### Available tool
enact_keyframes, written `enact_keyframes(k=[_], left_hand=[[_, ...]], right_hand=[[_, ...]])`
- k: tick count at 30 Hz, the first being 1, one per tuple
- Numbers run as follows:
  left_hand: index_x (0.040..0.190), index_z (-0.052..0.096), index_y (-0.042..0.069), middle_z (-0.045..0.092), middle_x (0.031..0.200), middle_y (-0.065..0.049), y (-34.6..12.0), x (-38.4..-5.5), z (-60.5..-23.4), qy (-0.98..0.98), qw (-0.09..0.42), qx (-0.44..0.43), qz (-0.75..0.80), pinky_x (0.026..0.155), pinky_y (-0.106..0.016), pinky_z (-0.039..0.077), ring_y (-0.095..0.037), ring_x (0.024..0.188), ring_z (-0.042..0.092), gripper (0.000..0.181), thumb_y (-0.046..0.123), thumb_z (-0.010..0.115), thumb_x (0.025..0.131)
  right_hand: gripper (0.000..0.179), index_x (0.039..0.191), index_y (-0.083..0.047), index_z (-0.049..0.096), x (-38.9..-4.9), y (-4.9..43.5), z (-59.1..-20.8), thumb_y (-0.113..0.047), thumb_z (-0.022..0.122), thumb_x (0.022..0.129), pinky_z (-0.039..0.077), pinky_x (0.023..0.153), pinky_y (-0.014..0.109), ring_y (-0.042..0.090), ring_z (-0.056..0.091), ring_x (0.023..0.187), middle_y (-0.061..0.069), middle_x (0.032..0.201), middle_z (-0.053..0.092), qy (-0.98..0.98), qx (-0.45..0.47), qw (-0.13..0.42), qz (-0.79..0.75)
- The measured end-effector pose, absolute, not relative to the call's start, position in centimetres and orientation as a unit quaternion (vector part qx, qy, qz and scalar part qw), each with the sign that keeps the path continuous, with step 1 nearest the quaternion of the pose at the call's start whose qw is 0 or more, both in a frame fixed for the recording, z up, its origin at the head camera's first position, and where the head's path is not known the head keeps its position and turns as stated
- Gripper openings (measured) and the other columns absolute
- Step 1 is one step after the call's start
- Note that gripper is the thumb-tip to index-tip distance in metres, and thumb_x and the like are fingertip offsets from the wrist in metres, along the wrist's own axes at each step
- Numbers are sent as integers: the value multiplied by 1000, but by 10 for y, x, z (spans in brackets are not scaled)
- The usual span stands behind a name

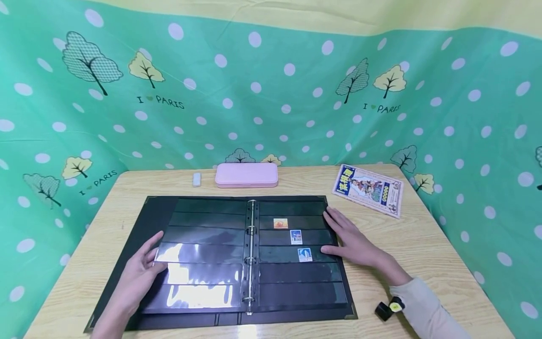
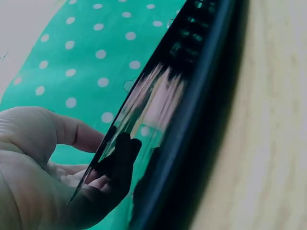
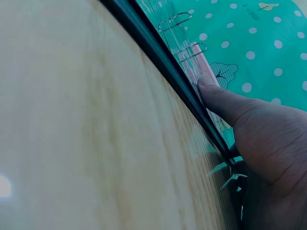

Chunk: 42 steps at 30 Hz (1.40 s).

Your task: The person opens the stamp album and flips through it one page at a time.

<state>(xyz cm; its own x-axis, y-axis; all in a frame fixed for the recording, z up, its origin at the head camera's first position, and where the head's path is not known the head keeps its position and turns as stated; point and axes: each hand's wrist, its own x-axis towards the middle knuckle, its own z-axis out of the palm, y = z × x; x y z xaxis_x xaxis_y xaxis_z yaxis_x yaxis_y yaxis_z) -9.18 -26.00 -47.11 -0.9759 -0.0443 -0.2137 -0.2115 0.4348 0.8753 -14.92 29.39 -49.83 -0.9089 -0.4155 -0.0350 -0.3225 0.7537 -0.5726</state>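
Observation:
A black ring-bound stamp album point(image 1: 118, 287) lies spread on the table. My left hand point(image 1: 137, 270) pinches the outer edge of its left page point(image 1: 207, 254), thumb on one side and fingers on the other. In the left wrist view that page point(image 2: 144, 110) slants between the thumb point(image 2: 79, 132) and fingers. My right hand point(image 1: 355, 240) rests on the right edge of the album, fingers spread and thumb on the right page point(image 1: 300, 273). That page's strips hold an orange stamp point(image 1: 280, 223), a blue-and-white stamp point(image 1: 296, 237) and a light blue stamp point(image 1: 305, 254).
Behind the album, a pink case point(image 1: 246, 174) and a small pale-blue block point(image 1: 196, 179) sit on the wooden table point(image 1: 427, 254). A colourful booklet point(image 1: 370, 189) lies at the back right. Polka-dot cloth point(image 1: 271, 108) hangs around the table's back and sides.

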Motion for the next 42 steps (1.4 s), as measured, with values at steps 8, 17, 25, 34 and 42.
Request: enact_keyframes(k=[8, 17, 25, 34, 42], left_hand=[[172, 31, -3, 44, 163, -42, -250, -87, -476, 889, -4, -41, 456, 100, 0, 37, -60, 151, 45, 85, 13, 79, 103], [172, 21, -7, 13, 178, -38, -248, -90, -482, 928, 36, -32, 369, 122, -83, 23, -57, 167, 6, 122, 47, 92, 88], [169, 12, -17, 0, 178, -41, -245, -91, -496, 940, 69, -4, 333, 124, -85, 11, -57, 166, -14, 137, 55, 92, 85], [166, 10, -23, -3, 176, -43, -243, -88, -507, 955, 58, 32, 287, 132, -70, -8, -60, 165, -8, 140, 64, 87, 87], [166, 9, -22, -5, 176, -43, -242, -88, -505, 954, 61, 28, 292, 132, -70, -9, -60, 165, -8, 140, 64, 86, 87]], right_hand=[[103, 176, -4, 24, -149, 293, -496, -51, 78, 102, 19, 129, 76, 47, 9, 170, 19, 185, 12, 933, -195, 83, -291], [103, 177, -5, 24, -149, 295, -499, -52, 78, 102, 19, 129, 76, 47, 8, 170, 19, 185, 12, 933, -194, 82, -290], [104, 176, -4, 24, -150, 295, -499, -53, 78, 102, 20, 129, 75, 47, 9, 170, 19, 185, 12, 934, -196, 81, -288], [103, 177, -5, 24, -150, 294, -498, -54, 77, 102, 20, 129, 75, 47, 9, 170, 18, 185, 12, 935, -197, 81, -285], [89, 172, -3, 37, -153, 292, -490, -47, 76, 105, 26, 126, 78, 53, 15, 167, 24, 181, 24, 940, -193, 63, -274]])
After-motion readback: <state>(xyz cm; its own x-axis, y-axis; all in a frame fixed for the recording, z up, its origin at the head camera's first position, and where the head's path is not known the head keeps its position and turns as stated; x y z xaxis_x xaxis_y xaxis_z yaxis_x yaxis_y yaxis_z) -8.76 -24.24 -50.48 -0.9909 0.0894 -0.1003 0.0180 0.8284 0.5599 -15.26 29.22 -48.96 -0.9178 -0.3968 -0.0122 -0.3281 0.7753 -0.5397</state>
